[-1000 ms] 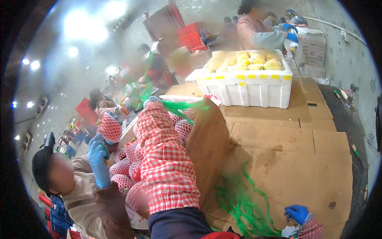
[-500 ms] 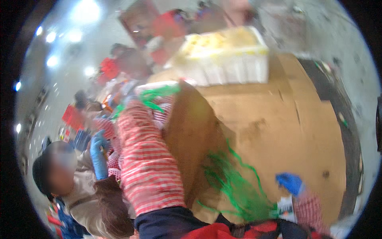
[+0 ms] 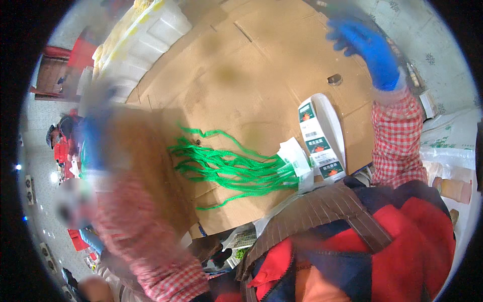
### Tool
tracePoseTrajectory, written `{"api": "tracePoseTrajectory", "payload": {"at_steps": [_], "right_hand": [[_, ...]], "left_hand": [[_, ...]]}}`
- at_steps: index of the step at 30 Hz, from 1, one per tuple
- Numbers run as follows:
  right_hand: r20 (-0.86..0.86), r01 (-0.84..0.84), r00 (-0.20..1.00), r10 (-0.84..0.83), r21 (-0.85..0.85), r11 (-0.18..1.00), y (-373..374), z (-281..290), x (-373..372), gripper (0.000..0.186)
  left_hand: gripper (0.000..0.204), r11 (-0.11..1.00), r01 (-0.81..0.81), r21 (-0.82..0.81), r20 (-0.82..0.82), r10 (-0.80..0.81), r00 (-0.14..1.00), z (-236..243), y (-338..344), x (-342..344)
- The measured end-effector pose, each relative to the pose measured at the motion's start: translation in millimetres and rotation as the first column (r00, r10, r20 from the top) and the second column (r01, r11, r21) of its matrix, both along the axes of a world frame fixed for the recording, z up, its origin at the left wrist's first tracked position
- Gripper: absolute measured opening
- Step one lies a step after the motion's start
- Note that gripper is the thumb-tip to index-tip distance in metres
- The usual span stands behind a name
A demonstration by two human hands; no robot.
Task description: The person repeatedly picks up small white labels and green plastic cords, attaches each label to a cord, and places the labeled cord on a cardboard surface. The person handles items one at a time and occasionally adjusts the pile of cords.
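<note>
My left hand [image 3: 95, 136], in a blue glove, is smeared by motion at the left, beside a raised brown cardboard panel [image 3: 151, 161]. Its fingers cannot be made out, nor whether anything is in them. At the upper right my right hand [image 3: 365, 48], also blue-gloved, hovers over the cardboard's far edge with its fingers apart and nothing in them. A bundle of green mesh net bags [image 3: 236, 166] lies spread across the cardboard sheet [image 3: 266, 85] between my arms. Touching the bundle's right end is a curled strip of printed labels [image 3: 322, 146].
A white foam box [image 3: 146, 43] with yellowish contents stands at the upper left. Another person [image 3: 75, 204] is close beyond my left arm. Red crates [image 3: 83, 58] are farther left. Clear plastic wrapping [image 3: 448, 151] lies to the right of my right sleeve.
The view has swung, so the foam box now appears at the upper left. My right hand has moved outward from near my body. The label strip now shows fully beside the net bags.
</note>
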State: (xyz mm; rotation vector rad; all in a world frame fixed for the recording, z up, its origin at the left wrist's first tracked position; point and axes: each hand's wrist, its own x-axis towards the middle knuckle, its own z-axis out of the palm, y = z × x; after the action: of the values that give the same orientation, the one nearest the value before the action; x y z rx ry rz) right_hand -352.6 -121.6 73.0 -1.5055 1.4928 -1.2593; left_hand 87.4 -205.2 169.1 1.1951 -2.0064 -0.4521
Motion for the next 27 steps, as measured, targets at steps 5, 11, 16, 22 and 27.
{"api": "tracePoseTrajectory", "payload": {"at_steps": [5, 11, 16, 22, 27], "right_hand": [[-0.324, -0.357, 0.879, 0.349, 0.036, 0.934, 20, -94, -12, 0.042], [0.182, -0.409, 0.909, 0.374, 0.232, 0.882, 38, -134, 46, 0.021], [0.49, -0.475, 0.777, 0.394, 0.047, 0.878, 70, -112, 53, 0.019], [0.545, -0.396, 0.797, 0.261, 0.145, 0.907, 120, -106, 72, 0.015], [0.717, -0.437, 0.655, 0.239, 0.101, 0.894, 159, -103, 82, 0.017]], "left_hand": [[0.051, 0.619, 0.239, 0.748, -0.385, 0.111, 0.916, -203, 124, -170], [0.06, 0.402, 0.282, 0.871, -0.477, 0.551, 0.685, -252, 165, -219], [0.025, 0.521, 0.412, 0.748, -0.651, 0.453, 0.609, -233, 200, -212], [0.021, 0.705, 0.294, 0.645, -0.707, 0.406, 0.58, -195, 236, -205], [0.021, 0.708, 0.258, 0.657, -0.669, 0.391, 0.632, -185, 259, -200]]}}
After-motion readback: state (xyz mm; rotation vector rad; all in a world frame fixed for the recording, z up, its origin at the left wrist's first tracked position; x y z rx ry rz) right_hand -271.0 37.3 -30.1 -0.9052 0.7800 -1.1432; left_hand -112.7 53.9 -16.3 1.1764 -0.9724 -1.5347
